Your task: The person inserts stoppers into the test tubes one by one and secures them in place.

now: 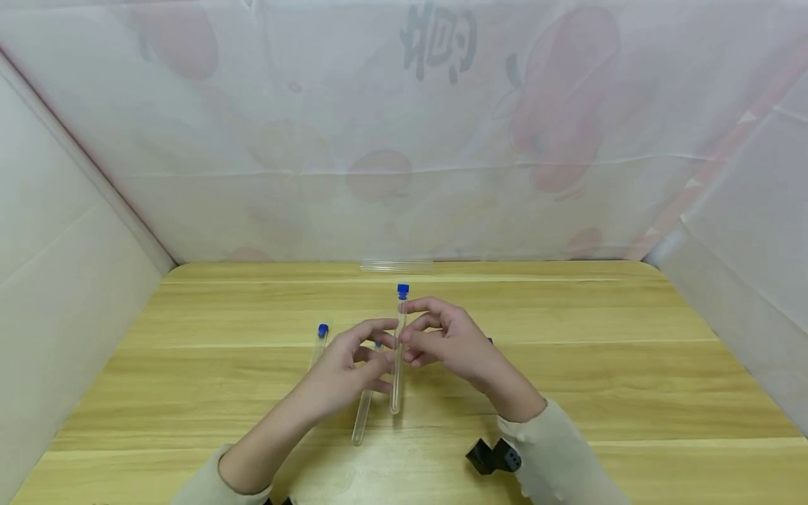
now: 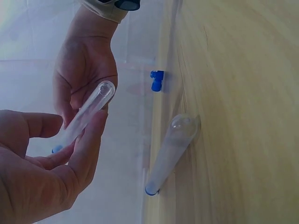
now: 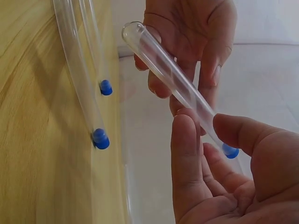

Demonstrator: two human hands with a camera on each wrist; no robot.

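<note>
Three capped tubes: both hands (image 1: pixel 353 365) (image 1: pixel 448 344) pinch one tube (image 1: pixel 398 351) in their grip; two tubes (image 1: pixel 362 417) (image 1: pixel 320 344) lie left of it on the surface (image 1: pixel 600 365).

Both bare hands emerge from pale beige sleeves (image 1: pixel 555 449), the right wrist carrying what looks like a black camera mount (image 1: pixel 495 456).

Three blue-capped test tubes (image 1: pixel 397 351), two hands (image 1: pixel 404 347), one wooden table (image 1: pixel 631 365)
</note>
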